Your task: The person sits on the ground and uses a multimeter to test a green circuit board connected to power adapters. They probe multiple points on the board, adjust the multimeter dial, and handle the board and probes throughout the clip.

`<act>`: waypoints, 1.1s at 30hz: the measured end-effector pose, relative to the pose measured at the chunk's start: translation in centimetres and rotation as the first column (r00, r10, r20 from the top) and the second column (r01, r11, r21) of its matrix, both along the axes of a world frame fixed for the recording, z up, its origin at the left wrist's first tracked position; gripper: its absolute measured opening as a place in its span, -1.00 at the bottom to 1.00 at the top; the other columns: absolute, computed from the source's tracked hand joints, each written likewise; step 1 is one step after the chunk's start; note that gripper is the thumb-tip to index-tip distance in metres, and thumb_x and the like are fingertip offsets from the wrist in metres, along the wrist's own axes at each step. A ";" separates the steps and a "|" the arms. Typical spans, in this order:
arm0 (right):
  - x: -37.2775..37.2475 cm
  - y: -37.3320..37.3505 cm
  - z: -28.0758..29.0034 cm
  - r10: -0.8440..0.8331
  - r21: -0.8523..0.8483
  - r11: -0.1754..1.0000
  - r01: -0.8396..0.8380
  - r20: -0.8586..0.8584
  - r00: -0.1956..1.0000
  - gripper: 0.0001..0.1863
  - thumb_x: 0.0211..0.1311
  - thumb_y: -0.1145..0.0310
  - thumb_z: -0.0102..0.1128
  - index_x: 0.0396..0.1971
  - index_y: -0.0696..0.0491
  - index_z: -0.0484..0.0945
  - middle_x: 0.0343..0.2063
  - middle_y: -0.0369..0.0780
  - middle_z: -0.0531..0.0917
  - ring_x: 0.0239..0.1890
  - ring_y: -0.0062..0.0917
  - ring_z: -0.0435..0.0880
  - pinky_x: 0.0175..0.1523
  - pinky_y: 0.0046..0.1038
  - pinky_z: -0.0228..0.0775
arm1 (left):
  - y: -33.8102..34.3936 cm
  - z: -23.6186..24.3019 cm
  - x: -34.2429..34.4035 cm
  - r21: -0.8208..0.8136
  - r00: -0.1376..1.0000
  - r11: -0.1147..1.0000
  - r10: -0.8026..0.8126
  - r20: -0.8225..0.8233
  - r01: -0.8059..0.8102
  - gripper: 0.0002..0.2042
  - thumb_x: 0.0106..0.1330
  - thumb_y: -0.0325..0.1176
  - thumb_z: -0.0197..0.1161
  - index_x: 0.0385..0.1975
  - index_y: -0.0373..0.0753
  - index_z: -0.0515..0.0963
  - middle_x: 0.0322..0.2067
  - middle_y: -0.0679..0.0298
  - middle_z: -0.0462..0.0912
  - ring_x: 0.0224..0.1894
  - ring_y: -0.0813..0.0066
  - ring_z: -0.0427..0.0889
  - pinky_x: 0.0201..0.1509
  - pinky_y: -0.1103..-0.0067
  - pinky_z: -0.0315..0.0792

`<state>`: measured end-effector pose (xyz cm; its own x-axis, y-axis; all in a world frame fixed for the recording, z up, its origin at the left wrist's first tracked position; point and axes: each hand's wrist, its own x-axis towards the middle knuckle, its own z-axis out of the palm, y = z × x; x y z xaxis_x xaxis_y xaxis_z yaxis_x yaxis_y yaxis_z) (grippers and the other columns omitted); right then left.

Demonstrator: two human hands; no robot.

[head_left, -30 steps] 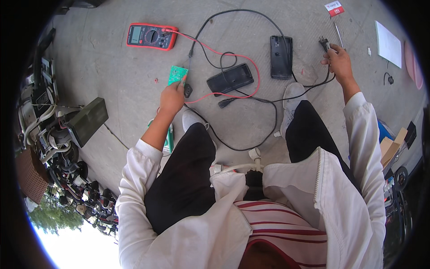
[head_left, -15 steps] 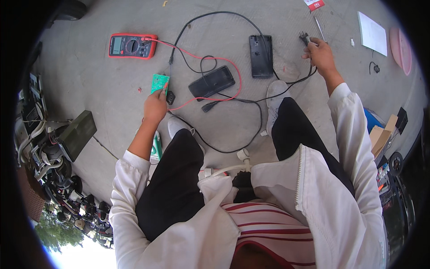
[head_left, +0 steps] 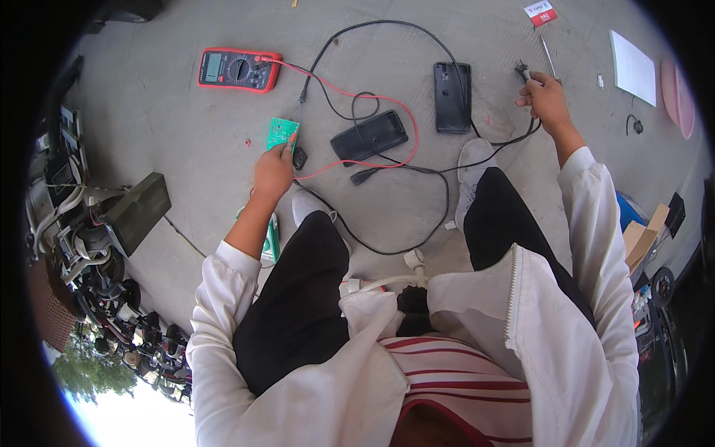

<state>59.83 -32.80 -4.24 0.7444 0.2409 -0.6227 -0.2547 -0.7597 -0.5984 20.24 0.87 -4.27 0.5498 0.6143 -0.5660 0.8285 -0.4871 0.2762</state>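
My left hand (head_left: 273,171) is closed around a red test probe (head_left: 293,138) at a green circuit board (head_left: 280,131); whether it also grips the board I cannot tell. A small black socket (head_left: 299,158) sits beside those fingers. Out to the right, my right hand (head_left: 547,99) pinches a black power plug (head_left: 523,71), its prongs pointing away, with black cord (head_left: 514,140) trailing below. From the red multimeter (head_left: 239,70) at the far left, a red lead (head_left: 413,127) loops round toward my left hand. Two black casing halves (head_left: 369,138) (head_left: 453,97) lie between my hands.
A cord connector (head_left: 363,176) rests in front of my shoes. Near my right hand are a screwdriver (head_left: 549,56), a white sheet (head_left: 633,67) and a pink basin (head_left: 676,100). An open cardboard box (head_left: 645,237) stands at right, a dark green box (head_left: 138,214) at left.
The whole view has shifted, so the floor items appear farther right and slightly higher. Both hands keep their grips, and their places among the things look much the same.
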 end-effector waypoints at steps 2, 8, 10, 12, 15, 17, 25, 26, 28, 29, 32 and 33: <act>0.2 -0.4 -0.5 -0.003 -0.006 1.000 0.003 -0.011 1.000 -0.49 0.17 0.41 -0.05 0.12 0.32 0.33 -0.39 -0.11 0.64 -0.45 -0.52 0.71 -0.64 -0.60 0.26 | -0.2 0.3 0.6 0.004 1.000 1.000 0.011 -0.016 -0.010 -0.67 0.34 -0.17 0.00 -0.18 -0.26 0.59 -0.32 -0.14 0.60 -0.22 -0.15 0.57 -0.12 0.20 0.42; 0.2 -0.3 -0.6 0.004 -0.018 1.000 -0.004 -0.020 1.000 -0.52 0.22 0.40 -0.06 0.13 0.30 0.33 -0.38 -0.13 0.64 -0.45 -0.53 0.69 -0.64 -0.60 0.25 | 0.2 0.0 0.2 0.002 0.998 1.000 -0.015 -0.057 0.016 -0.66 0.34 -0.15 0.01 -0.12 -0.24 0.59 -0.31 -0.14 0.60 -0.21 -0.11 0.59 -0.12 0.24 0.44; 0.2 -0.3 -0.7 0.001 -0.018 1.000 -0.001 -0.023 1.000 -0.52 0.23 0.40 -0.06 0.13 0.30 0.34 -0.38 -0.14 0.63 -0.46 -0.53 0.69 -0.64 -0.60 0.25 | 0.2 -0.1 0.1 0.006 0.999 1.000 -0.018 -0.045 0.018 -0.66 0.34 -0.15 0.01 -0.12 -0.25 0.59 -0.32 -0.15 0.60 -0.21 -0.12 0.59 -0.12 0.24 0.44; 0.2 -0.3 -0.7 -0.003 -0.018 1.000 0.002 -0.024 1.000 -0.53 0.24 0.40 -0.06 0.13 0.29 0.34 -0.38 -0.14 0.63 -0.46 -0.53 0.69 -0.64 -0.60 0.25 | 0.2 -0.1 0.1 0.008 0.999 1.000 -0.018 -0.042 0.019 -0.66 0.34 -0.15 0.01 -0.12 -0.25 0.59 -0.32 -0.15 0.60 -0.21 -0.12 0.59 -0.13 0.24 0.44; 0.1 -0.3 -0.6 -0.006 -0.020 1.000 0.006 -0.022 1.000 -0.53 0.24 0.40 -0.06 0.13 0.29 0.34 -0.38 -0.14 0.63 -0.46 -0.53 0.69 -0.64 -0.60 0.25 | 0.1 0.0 0.2 0.009 0.999 1.000 -0.016 -0.047 0.017 -0.66 0.34 -0.15 0.01 -0.13 -0.24 0.59 -0.32 -0.15 0.60 -0.21 -0.12 0.59 -0.13 0.24 0.44; 0.0 -0.2 -0.5 -0.005 -0.024 1.000 0.004 -0.020 1.000 -0.53 0.24 0.40 -0.05 0.13 0.28 0.34 -0.38 -0.15 0.63 -0.46 -0.53 0.69 -0.65 -0.60 0.25 | 0.1 0.0 0.2 0.010 0.999 1.000 -0.017 -0.051 0.018 -0.66 0.35 -0.15 0.01 -0.13 -0.24 0.59 -0.32 -0.14 0.60 -0.21 -0.12 0.59 -0.13 0.24 0.44; 0.1 -0.1 -0.2 -0.001 -0.024 1.000 0.001 -0.011 1.000 -0.54 0.24 0.39 -0.05 0.12 0.29 0.35 -0.38 -0.15 0.64 -0.46 -0.53 0.69 -0.65 -0.60 0.24 | 0.1 0.1 0.3 0.009 0.999 1.000 -0.005 -0.035 0.005 -0.66 0.35 -0.15 0.01 -0.13 -0.23 0.60 -0.32 -0.14 0.60 -0.21 -0.12 0.58 -0.13 0.24 0.44; 0.1 -0.1 -0.1 -0.001 -0.024 1.000 0.001 -0.009 1.000 -0.54 0.24 0.39 -0.05 0.12 0.29 0.35 -0.38 -0.15 0.64 -0.46 -0.53 0.69 -0.65 -0.60 0.24 | 0.1 0.1 0.3 0.012 0.999 1.000 -0.007 -0.034 0.007 -0.66 0.35 -0.15 0.01 -0.13 -0.23 0.60 -0.32 -0.14 0.60 -0.21 -0.12 0.58 -0.13 0.24 0.44; 0.1 0.0 -0.2 -0.001 -0.027 1.000 0.001 -0.010 1.000 -0.53 0.23 0.39 -0.05 0.12 0.29 0.36 -0.38 -0.15 0.64 -0.46 -0.53 0.69 -0.65 -0.61 0.24 | 0.1 0.2 0.4 0.015 0.999 1.000 -0.014 -0.037 0.015 -0.66 0.35 -0.15 0.00 -0.13 -0.23 0.60 -0.31 -0.14 0.60 -0.21 -0.12 0.58 -0.12 0.23 0.43; 0.1 0.0 -0.4 -0.002 -0.030 1.000 0.002 -0.015 1.000 -0.53 0.23 0.39 -0.05 0.12 0.28 0.36 -0.38 -0.15 0.64 -0.46 -0.53 0.69 -0.65 -0.61 0.24 | 0.1 0.1 0.4 0.014 0.999 1.000 -0.019 -0.042 0.019 -0.66 0.35 -0.15 0.00 -0.13 -0.23 0.60 -0.31 -0.14 0.60 -0.21 -0.12 0.58 -0.12 0.23 0.43; 0.0 0.0 -0.4 -0.010 -0.025 1.000 0.010 -0.016 1.000 -0.53 0.22 0.39 -0.05 0.11 0.28 0.36 -0.39 -0.15 0.64 -0.46 -0.53 0.70 -0.65 -0.61 0.23 | 0.1 0.3 0.6 0.006 0.999 1.000 -0.021 -0.038 0.021 -0.66 0.35 -0.15 0.00 -0.13 -0.23 0.60 -0.32 -0.14 0.60 -0.21 -0.12 0.58 -0.12 0.23 0.43; -0.1 0.0 -0.2 -0.015 -0.021 1.000 0.015 -0.016 1.000 -0.54 0.22 0.39 -0.05 0.11 0.28 0.37 -0.39 -0.15 0.64 -0.46 -0.53 0.69 -0.64 -0.60 0.24 | 0.1 0.4 0.7 -0.002 0.999 1.000 -0.016 -0.040 0.016 -0.66 0.35 -0.15 0.00 -0.13 -0.23 0.60 -0.31 -0.15 0.59 -0.19 -0.13 0.57 -0.11 0.22 0.43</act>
